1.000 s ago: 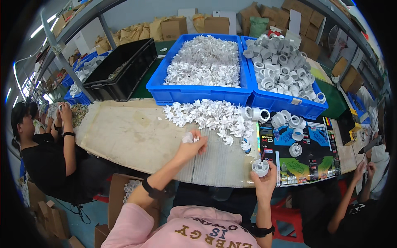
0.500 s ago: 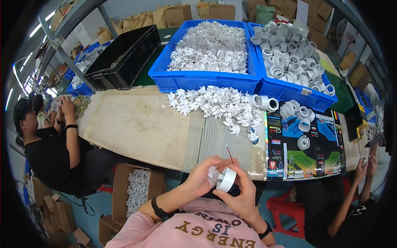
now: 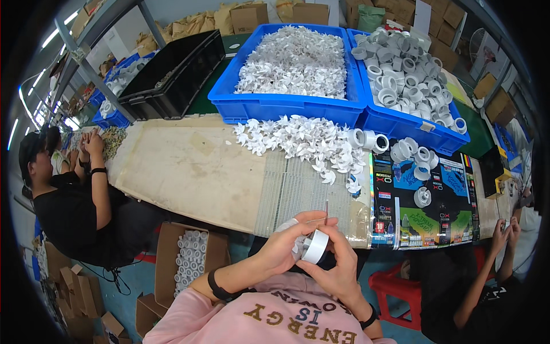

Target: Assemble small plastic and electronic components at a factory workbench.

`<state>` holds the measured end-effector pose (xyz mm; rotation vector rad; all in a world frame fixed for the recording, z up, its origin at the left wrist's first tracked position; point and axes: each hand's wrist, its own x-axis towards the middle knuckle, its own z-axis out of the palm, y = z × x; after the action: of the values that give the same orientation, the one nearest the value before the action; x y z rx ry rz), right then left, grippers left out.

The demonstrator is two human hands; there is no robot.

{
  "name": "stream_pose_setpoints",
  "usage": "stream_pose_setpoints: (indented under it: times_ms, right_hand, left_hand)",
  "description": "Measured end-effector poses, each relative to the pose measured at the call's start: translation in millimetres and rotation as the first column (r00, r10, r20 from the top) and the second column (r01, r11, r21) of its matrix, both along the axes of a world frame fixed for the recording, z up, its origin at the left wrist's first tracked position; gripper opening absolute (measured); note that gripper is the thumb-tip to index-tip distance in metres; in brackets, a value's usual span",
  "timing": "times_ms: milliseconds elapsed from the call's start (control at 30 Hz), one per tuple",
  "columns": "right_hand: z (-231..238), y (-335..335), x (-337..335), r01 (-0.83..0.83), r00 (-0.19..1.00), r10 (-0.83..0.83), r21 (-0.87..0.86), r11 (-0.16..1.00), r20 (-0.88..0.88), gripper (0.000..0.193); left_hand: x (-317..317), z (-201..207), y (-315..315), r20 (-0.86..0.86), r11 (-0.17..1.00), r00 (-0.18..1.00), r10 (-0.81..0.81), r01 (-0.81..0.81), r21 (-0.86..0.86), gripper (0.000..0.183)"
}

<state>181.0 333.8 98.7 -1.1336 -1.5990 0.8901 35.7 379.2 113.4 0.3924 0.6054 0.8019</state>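
In front of my pink shirt, my right hand (image 3: 339, 265) is closed round a short white plastic cylinder (image 3: 315, 247), tilted with its open side toward my left hand. My left hand (image 3: 278, 246) is curled with whitish, thin-bladed plastic pieces (image 3: 297, 247) in its palm, close against the cylinder's opening. A thin reddish rod (image 3: 326, 213) stands up at the fingertips where both hands meet; which fingers grip it is hard to tell. Loose white bladed wheels (image 3: 303, 140) lie heaped on the table beyond my hands.
Blue crates hold bladed wheels (image 3: 222, 102) and white cylinders (image 3: 409, 127). More cylinders (image 3: 422, 197) stand on printed sheeting at right. A black crate (image 3: 166, 86) sits at far left. People work on both sides. A carton (image 3: 167, 252) of white parts and a red stool (image 3: 395, 292) are below.
My left fingers have shifted toward the rod, which now stands more upright. The cylinder has turned slightly, and the bladed pieces sit closer to its opening.
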Motion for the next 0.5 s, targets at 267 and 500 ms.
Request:
stream_pose_setpoints:
  times_ms: [267, 500]
  right_hand:
    - [16, -4, -4, -0.006, 0.949, -0.035, 0.129, 0.992, 0.312, 0.067]
    - [21, -5, -3, -0.078, 0.899, -0.021, 0.206, 0.975, 0.438, 0.074]
  left_hand:
    - [-1, 5, -5, -0.182, 0.998, 0.983, -0.027, 0.037, 0.051, 0.045]
    - [1, -1, -9, -0.118, 0.993, 0.988, -0.096, 0.103, 0.058, 0.047]
